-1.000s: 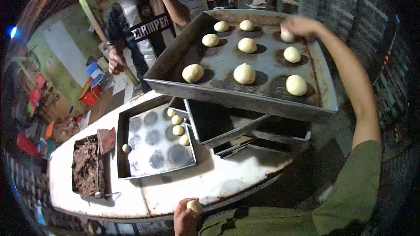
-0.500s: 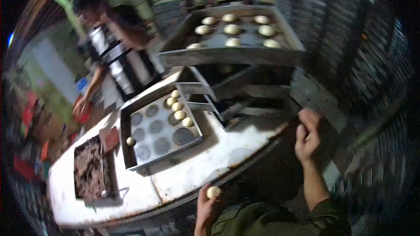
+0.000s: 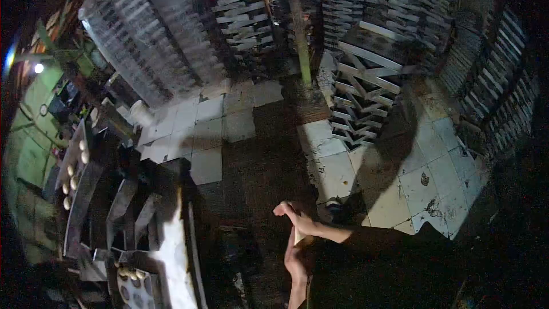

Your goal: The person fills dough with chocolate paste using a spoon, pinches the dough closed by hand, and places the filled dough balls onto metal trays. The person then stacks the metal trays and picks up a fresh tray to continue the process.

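Observation:
My hands are brought together at the lower centre of the head view, palm to palm. My right hand (image 3: 300, 221) lies over the top, and my left hand (image 3: 295, 261) is below it. A pale dough ball (image 3: 298, 236) shows as a sliver between the palms; most of it is hidden. To the left, a tray (image 3: 150, 287) with dark round marks and several dough balls (image 3: 130, 273) along its far side sits by the white tabletop (image 3: 176, 246). Higher up, a raised tray (image 3: 86, 191) carries more dough balls (image 3: 74, 182).
Slatted trays (image 3: 366, 88) are stacked on the tiled floor (image 3: 394, 194) ahead to the right. Taller stacks (image 3: 154, 40) line the back. A wooden post (image 3: 298, 28) rises at centre, and a dark strip of floor (image 3: 254, 160) runs ahead.
My view has swung right, so the table and trays now lie at the left edge. My hands, apart before with the dough ball in the left, have come together around it.

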